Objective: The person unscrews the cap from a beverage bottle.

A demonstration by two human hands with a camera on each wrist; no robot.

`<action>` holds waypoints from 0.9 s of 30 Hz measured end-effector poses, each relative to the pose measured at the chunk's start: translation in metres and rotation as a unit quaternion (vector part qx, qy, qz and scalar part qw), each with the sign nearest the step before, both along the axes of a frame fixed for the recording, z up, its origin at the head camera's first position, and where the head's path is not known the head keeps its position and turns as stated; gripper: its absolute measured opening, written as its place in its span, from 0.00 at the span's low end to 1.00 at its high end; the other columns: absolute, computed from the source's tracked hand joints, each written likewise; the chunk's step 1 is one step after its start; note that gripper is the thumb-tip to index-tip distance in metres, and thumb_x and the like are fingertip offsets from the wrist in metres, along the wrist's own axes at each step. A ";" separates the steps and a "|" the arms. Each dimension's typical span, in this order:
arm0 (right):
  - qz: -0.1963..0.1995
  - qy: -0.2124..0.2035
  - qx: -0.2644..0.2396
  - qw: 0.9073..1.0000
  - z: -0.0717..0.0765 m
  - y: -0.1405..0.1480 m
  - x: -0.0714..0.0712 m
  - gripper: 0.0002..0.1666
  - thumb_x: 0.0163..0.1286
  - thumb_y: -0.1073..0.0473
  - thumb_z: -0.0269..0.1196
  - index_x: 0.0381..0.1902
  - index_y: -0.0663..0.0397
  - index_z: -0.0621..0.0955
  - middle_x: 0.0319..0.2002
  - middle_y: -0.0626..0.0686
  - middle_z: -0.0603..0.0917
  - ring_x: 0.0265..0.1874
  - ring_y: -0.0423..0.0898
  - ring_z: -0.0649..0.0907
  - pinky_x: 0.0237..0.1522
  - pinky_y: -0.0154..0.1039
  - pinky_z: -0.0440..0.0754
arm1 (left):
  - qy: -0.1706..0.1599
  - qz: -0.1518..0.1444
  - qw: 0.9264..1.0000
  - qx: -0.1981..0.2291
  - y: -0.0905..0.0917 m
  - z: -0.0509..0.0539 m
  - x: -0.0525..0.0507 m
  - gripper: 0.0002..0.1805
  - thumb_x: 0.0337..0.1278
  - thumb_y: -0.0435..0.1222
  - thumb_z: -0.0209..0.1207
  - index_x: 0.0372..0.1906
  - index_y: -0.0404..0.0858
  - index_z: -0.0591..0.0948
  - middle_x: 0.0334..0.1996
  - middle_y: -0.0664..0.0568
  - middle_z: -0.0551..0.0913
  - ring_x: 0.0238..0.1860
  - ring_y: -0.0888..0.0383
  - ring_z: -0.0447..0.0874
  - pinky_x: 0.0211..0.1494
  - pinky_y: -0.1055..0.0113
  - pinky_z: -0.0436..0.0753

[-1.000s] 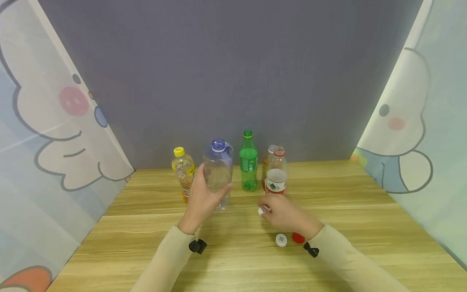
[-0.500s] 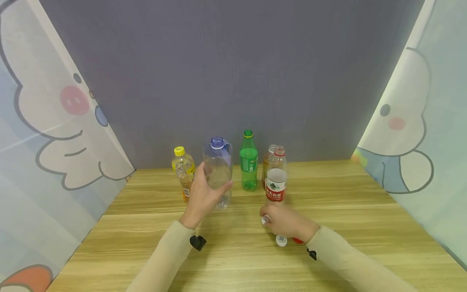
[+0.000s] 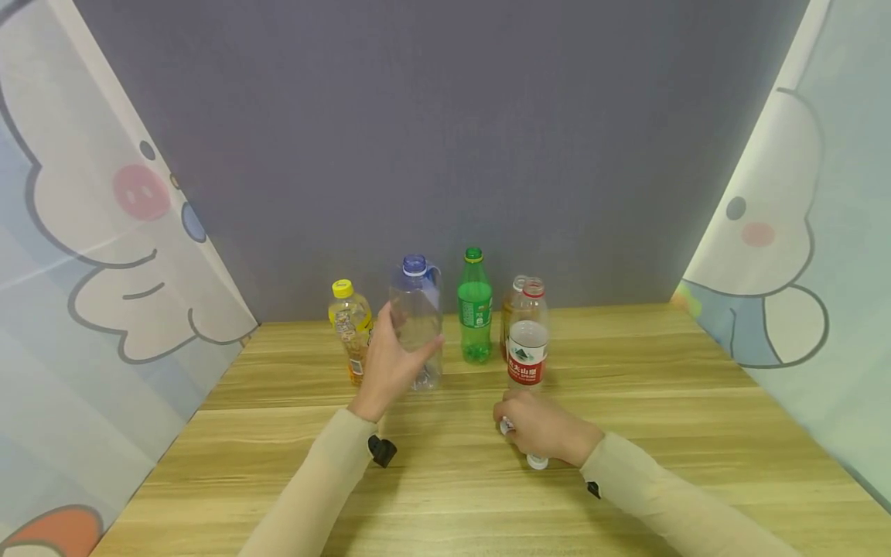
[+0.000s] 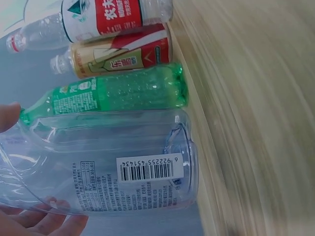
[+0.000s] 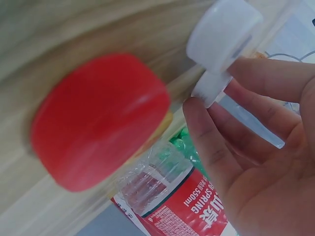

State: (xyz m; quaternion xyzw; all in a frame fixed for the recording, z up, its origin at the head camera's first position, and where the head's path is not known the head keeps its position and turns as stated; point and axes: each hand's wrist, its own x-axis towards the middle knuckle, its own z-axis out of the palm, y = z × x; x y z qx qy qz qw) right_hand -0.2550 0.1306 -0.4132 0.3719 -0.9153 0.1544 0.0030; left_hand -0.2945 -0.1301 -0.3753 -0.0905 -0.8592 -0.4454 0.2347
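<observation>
My left hand (image 3: 395, 363) grips a large clear bottle (image 3: 420, 321) with a purple, capless neck. It stands upright; in the left wrist view, my thumb is at one side and my fingers are behind the clear wall. My right hand (image 3: 546, 425) is low over the table and pinches a small white cap (image 5: 210, 87) between thumb and fingers. A pale translucent strip (image 5: 253, 120) shows beside that cap. Close by are a larger white cap (image 5: 224, 34) and a red cap (image 5: 98, 123). In the head view, my right hand hides the red cap.
On the wooden table (image 3: 445, 495), a yellow-capped bottle (image 3: 351, 329) stands left of the large bottle. A capless green bottle (image 3: 476, 309) stands to its right. Further right, a red-labelled water bottle (image 3: 527, 352) partly hides an amber bottle (image 4: 120, 54). A grey panel (image 3: 445, 139) rises behind.
My left hand has moved the clear bottle slightly away from me, towards the back panel. My right hand, with the white cap, has come nearer to me and now covers the red cap.
</observation>
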 end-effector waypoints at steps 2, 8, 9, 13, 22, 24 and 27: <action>0.000 0.001 0.000 1.000 0.000 0.000 0.000 0.09 0.57 0.71 0.73 0.36 0.57 0.86 0.35 0.50 0.82 0.35 0.44 0.82 0.38 0.41 0.84 | 0.006 0.002 1.000 -0.004 0.000 0.000 -0.003 0.55 0.51 0.55 0.73 0.77 0.37 0.58 0.64 0.41 0.73 0.63 0.44 0.74 0.61 0.43 0.76; -0.001 0.004 0.007 1.000 0.001 -0.001 0.002 0.09 0.56 0.70 0.73 0.35 0.56 0.86 0.34 0.49 0.83 0.35 0.44 0.82 0.38 0.41 0.84 | 0.032 0.013 0.999 -0.024 0.001 -0.002 -0.013 0.54 0.49 0.54 0.74 0.75 0.34 0.60 0.62 0.40 0.74 0.61 0.44 0.75 0.62 0.44 0.75; 0.001 0.007 0.008 1.000 0.001 -0.001 0.002 0.09 0.56 0.70 0.73 0.34 0.56 0.86 0.34 0.49 0.82 0.34 0.44 0.82 0.38 0.41 0.83 | 0.035 0.015 0.999 -0.026 0.001 -0.002 -0.014 0.54 0.49 0.54 0.74 0.74 0.34 0.61 0.61 0.40 0.75 0.61 0.44 0.75 0.62 0.44 0.76; 0.011 0.024 0.006 1.000 0.000 -0.001 0.002 0.07 0.56 0.69 0.72 0.32 0.55 0.86 0.31 0.48 0.82 0.33 0.43 0.81 0.37 0.39 0.83 | 0.037 0.025 0.998 -0.032 0.003 -0.003 -0.020 0.53 0.49 0.54 0.74 0.74 0.34 0.61 0.59 0.40 0.76 0.59 0.44 0.76 0.60 0.45 0.76; 0.020 0.035 0.005 0.999 -0.004 -0.002 0.000 0.05 0.58 0.69 0.71 0.31 0.55 0.86 0.30 0.48 0.81 0.32 0.44 0.81 0.34 0.38 0.83 | -0.002 0.016 1.000 -0.024 0.006 -0.003 -0.033 0.52 0.51 0.53 0.74 0.73 0.34 0.61 0.58 0.41 0.76 0.59 0.44 0.76 0.62 0.46 0.75; 0.019 0.032 0.004 0.999 -0.004 -0.002 0.000 0.05 0.58 0.69 0.71 0.31 0.55 0.86 0.31 0.48 0.81 0.32 0.44 0.81 0.34 0.38 0.83 | -0.016 0.016 1.000 -0.020 0.007 -0.004 -0.036 0.52 0.50 0.53 0.74 0.73 0.35 0.61 0.59 0.41 0.75 0.59 0.44 0.76 0.62 0.45 0.75; 0.018 0.027 0.005 0.999 -0.004 -0.002 0.001 0.05 0.58 0.69 0.71 0.31 0.55 0.86 0.31 0.48 0.81 0.32 0.44 0.82 0.34 0.38 0.83 | -0.029 0.016 0.999 -0.017 0.007 -0.005 -0.041 0.53 0.51 0.53 0.74 0.74 0.35 0.59 0.60 0.41 0.75 0.60 0.44 0.76 0.63 0.45 0.75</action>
